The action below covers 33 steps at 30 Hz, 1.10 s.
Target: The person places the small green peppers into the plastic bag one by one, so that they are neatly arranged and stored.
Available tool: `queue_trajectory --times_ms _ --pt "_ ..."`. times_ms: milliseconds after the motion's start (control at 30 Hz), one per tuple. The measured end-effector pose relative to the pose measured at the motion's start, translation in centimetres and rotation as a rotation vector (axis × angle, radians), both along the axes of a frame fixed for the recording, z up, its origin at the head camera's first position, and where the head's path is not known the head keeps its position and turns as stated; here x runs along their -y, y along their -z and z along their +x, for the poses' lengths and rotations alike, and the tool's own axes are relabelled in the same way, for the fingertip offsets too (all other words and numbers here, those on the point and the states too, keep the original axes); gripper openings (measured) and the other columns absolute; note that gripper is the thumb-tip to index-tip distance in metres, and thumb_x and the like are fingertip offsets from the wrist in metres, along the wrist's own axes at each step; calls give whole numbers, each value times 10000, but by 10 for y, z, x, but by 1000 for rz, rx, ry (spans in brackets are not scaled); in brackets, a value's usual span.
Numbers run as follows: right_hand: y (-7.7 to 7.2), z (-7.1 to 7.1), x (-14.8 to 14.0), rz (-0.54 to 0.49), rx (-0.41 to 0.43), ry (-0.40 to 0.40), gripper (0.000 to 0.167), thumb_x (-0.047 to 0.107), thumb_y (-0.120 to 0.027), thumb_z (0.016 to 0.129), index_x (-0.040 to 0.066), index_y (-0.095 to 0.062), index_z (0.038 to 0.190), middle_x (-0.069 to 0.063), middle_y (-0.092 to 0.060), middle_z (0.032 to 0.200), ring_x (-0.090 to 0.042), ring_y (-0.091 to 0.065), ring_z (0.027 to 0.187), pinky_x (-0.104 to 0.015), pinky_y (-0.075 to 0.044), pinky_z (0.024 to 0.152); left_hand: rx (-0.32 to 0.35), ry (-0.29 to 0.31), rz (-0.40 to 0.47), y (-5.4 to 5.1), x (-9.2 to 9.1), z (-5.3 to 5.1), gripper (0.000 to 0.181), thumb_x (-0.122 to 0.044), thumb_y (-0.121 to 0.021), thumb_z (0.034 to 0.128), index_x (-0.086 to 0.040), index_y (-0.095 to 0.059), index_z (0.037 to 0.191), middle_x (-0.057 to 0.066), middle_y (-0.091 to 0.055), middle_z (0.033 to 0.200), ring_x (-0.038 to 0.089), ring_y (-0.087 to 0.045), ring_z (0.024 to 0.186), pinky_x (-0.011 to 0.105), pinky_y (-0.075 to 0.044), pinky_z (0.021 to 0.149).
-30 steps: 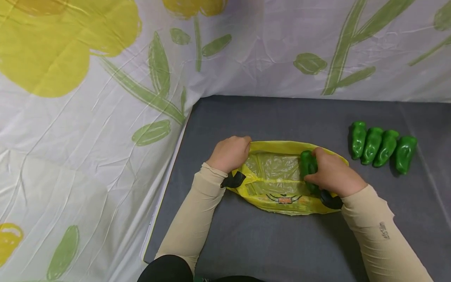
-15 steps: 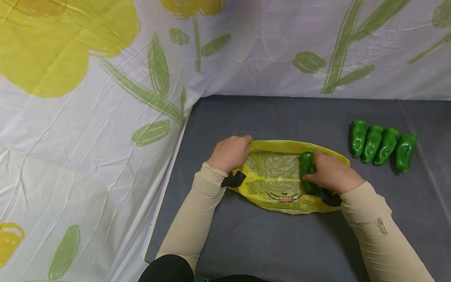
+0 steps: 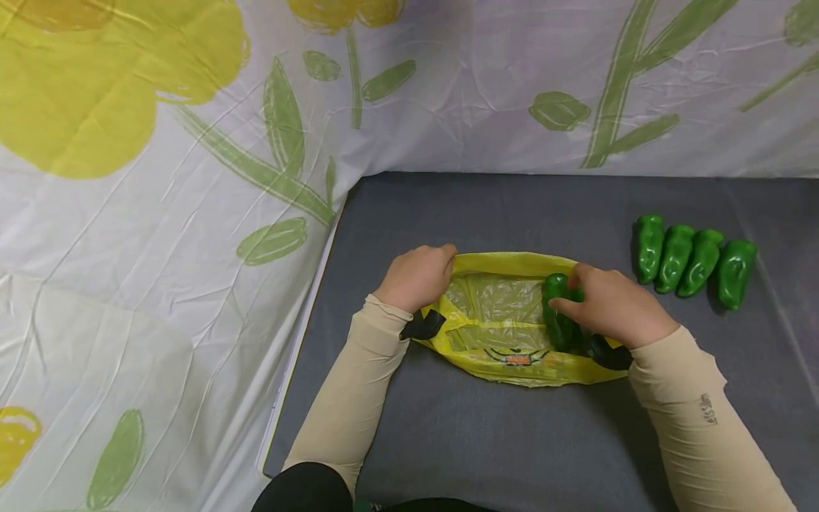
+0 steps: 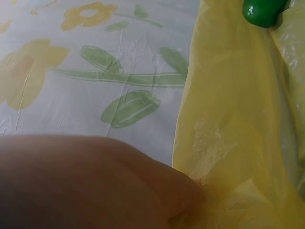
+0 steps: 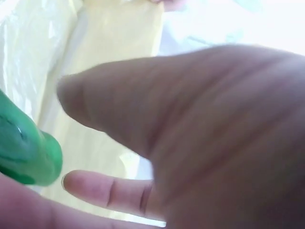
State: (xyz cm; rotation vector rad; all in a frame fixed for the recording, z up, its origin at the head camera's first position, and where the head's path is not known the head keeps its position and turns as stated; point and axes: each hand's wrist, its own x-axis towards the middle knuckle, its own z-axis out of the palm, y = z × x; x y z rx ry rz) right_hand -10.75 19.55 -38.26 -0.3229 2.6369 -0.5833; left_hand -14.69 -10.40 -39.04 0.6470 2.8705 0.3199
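A yellow plastic bag [image 3: 505, 264] lies spread with its mouth wide on the grey table. My left hand [image 3: 416, 276] pinches its left rim; in the left wrist view that hand [image 4: 95, 181] meets the yellow film. Inside the bag's right part is a shiny green pepper [image 3: 558, 316], with more green showing behind it, partly hidden by my right hand [image 3: 617, 302]. The right wrist view has the thumb [image 5: 100, 95] and fingers spread, with a gap between the thumb and the green pepper [image 5: 28, 148].
Several green peppers [image 3: 677, 259] lie in a row on the grey table [image 3: 486, 441] at the right, beyond the bag. A white flowered cloth [image 3: 473, 85] hangs along the back and left sides.
The right thumb and fingers have parted from the pepper, leaving it inside the bag. That hand has shifted slightly right. My left hand stays at the rim.
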Motion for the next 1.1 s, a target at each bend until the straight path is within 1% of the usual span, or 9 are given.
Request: queue_trajectory --times_ms 133,233,333,433,533,600,733,833,1100 --pt "-5 -1 -2 -1 -17 25 547 407 -668 1026 -67 -612 1295 -33 -624 641 -185 -581 555 -415 -484 550 4 -7 -2 0 0 0 306 -174 -418 1144 -113 -688 1273 13 -641 790 149 -577 628 299 -456 531" --pt "-7 -2 -4 -17 -38 49 498 391 -664 1030 -46 -641 1268 -15 -585 585 -179 -558 533 -383 -450 515 5 -11 -9 0 0 0 300 -180 -422 1144 -115 -688 1267 9 -643 805 150 -582 636 298 -459 534" --pt "-9 -2 -9 -44 -84 77 435 376 -664 1029 -18 -671 1215 -22 -551 567 -187 -538 523 -374 -430 496 8 -9 -9 0 -1 0 296 -182 -426 1144 -116 -689 1261 10 -644 805 152 -583 636 300 -459 535" --pt "-11 -4 -17 -78 -142 117 387 378 -656 1034 16 -684 1167 -42 -624 650 -198 -548 535 -377 -438 495 6 -4 -7 0 -1 0 295 -183 -425 1145 -117 -690 1256 11 -644 801 151 -580 633 303 -460 535" --pt "-11 -6 -25 -114 -178 174 400 405 -640 1043 29 -668 1174 -92 -724 819 -212 -583 574 -385 -456 506 3 0 -5 -1 -1 0 297 -180 -425 1144 -113 -693 1253 14 -650 803 149 -579 628 305 -463 535" --pt "-10 -8 -30 -126 -191 209 433 434 -631 1045 28 -654 1192 -142 -747 917 -227 -596 603 -392 -459 513 1 2 -7 -1 -1 0 297 -180 -426 1144 -112 -693 1255 13 -652 808 145 -576 627 302 -462 534" --pt "-8 -13 -42 -130 -202 259 557 511 -610 1038 -3 -625 1253 -228 -746 1036 -249 -643 651 -401 -483 546 14 -4 3 -1 0 1 300 -179 -418 1145 -117 -692 1249 15 -639 785 147 -565 617 300 -445 525" --pt "-5 -17 -52 -123 -210 284 596 521 -598 1039 -24 -615 1279 -260 -733 1072 -263 -668 691 -401 -492 560 23 -10 10 -2 0 1 302 -175 -407 1146 -123 -692 1233 19 -620 757 152 -558 607 303 -432 518" --pt "4 -24 -74 -88 -251 353 520 421 -601 1058 -53 -619 1269 -325 -695 1082 -347 -668 721 -405 -477 525 8 -4 10 -2 -1 1 301 -175 -414 1144 -119 -695 1235 11 -626 770 158 -575 618 305 -445 526"
